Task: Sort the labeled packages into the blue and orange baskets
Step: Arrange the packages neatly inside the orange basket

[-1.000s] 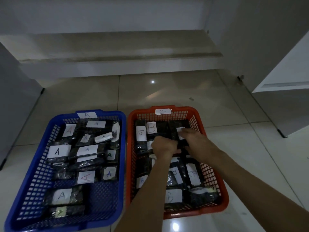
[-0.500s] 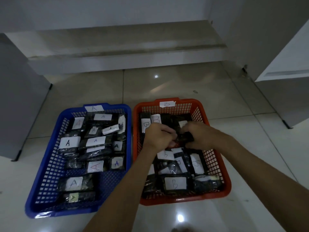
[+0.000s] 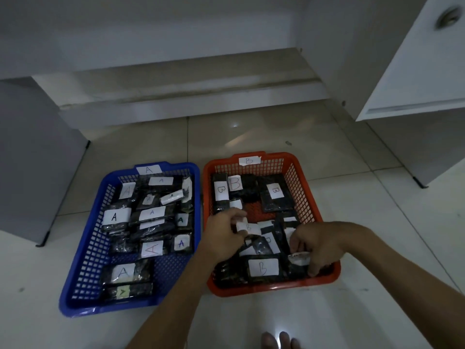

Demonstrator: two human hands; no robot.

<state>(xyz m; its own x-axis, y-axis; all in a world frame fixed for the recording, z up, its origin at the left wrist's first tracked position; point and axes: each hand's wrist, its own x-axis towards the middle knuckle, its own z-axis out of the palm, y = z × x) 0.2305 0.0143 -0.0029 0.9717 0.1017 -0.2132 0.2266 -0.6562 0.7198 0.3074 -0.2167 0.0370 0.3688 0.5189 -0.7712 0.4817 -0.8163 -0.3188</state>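
B package (image 3: 249,227) pinched by left hand (image 3: 224,238), orange basket (image 3: 312,197)

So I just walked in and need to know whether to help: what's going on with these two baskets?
A person is sorting black packages by their paper labels. The blue basket, tagged A, holds packages marked A; the orange basket, tagged B, holds ones marked B. Both hands are in the orange basket: the left hand pinches a B-labeled package near the middle, and the right hand grips another package at the near right corner. No loose packages show on the floor.
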